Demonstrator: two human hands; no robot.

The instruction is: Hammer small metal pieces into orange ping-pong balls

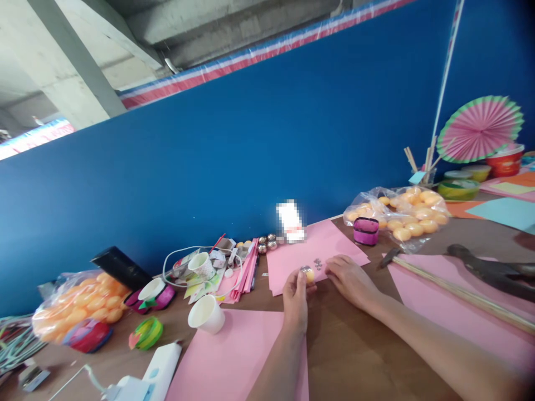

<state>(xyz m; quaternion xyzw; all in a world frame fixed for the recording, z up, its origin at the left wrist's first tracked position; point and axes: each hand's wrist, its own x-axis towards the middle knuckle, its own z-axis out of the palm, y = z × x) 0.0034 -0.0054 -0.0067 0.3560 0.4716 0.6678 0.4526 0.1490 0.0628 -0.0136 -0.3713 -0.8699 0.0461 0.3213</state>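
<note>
My left hand [295, 298] is closed round a small orange ball [308, 273], which is partly covered with shiny silver pieces. My right hand [351, 281] lies low over the edge of a pink sheet [288, 262], its fingers stretched out and slightly bent. Just left of its fingertips is a small cluster of dark metal bits [317, 264], too small to name surely. Beyond the sheet's left edge sit several silvery balls [267, 244].
Clear bags of orange balls [412, 214] stand at right and left. A white cup [206, 314] rests on another pink sheet [242, 356]. A white power strip [161, 370] lies front left, with pliers-like dark handles [489, 267] at right. A blue partition [234, 156] closes the back.
</note>
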